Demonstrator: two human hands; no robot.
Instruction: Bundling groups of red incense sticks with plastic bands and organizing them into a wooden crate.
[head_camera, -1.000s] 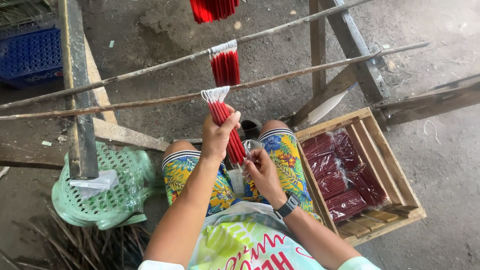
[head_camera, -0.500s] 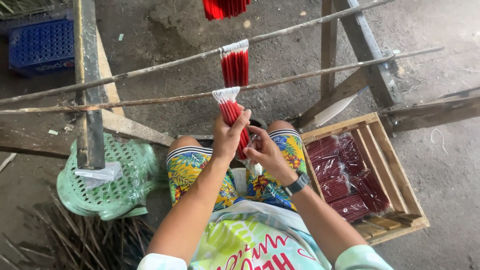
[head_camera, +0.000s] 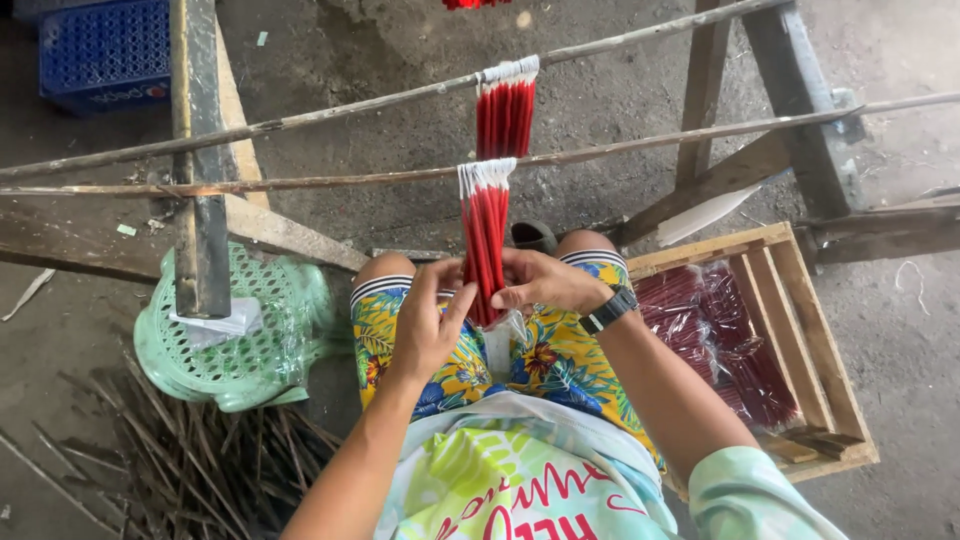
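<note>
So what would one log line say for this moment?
left hand: beside red stick bundle | right hand: gripping bundle | bundle: hanging over pole | crate: at right

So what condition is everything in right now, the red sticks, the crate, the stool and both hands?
near red stick bundle: hanging over a pole, gripped low down
far red stick bundle: hanging over a pole, untouched
left hand: open, touching the near bundle
right hand: closed on the near bundle
wooden crate: open, holding bagged red sticks
green stool: lying tipped over
</note>
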